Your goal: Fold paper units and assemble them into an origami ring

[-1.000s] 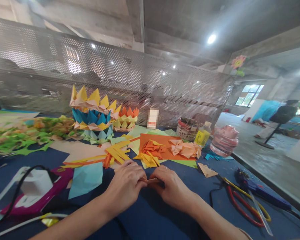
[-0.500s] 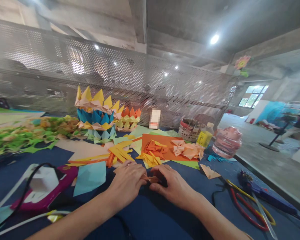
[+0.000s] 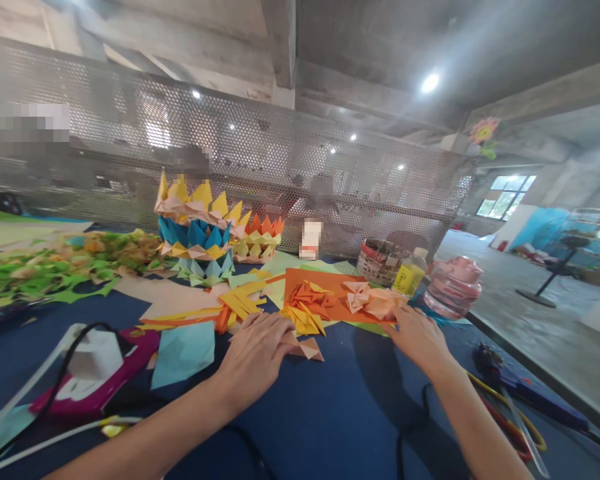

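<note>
My left hand (image 3: 263, 348) is closed on a folded peach paper piece (image 3: 310, 349), whose pointed end sticks out to the right past the fingers. My right hand (image 3: 423, 339) reaches out beside the peach folded papers (image 3: 375, 301), thumb and fingers apart near their edge; whether it touches them is hard to see. Those papers lie on an orange sheet (image 3: 337, 275). Orange folded pieces (image 3: 313, 298) and yellow folded pieces (image 3: 307, 321) lie just beyond my left hand. Yellow paper strips (image 3: 243, 300) are stacked to their left.
Stacked paper crowns (image 3: 195, 230) stand behind, near green paper scraps (image 3: 70, 260). A purple power strip (image 3: 95, 380) with cables lies left. At right are a yellow-labelled bottle (image 3: 410, 273), a pink jug (image 3: 453, 287), a glue gun (image 3: 540, 393) and pliers (image 3: 510, 427).
My right hand has left the peach piece that both hands held and moved right and forward to the peach papers. My left hand stays on its piece.
</note>
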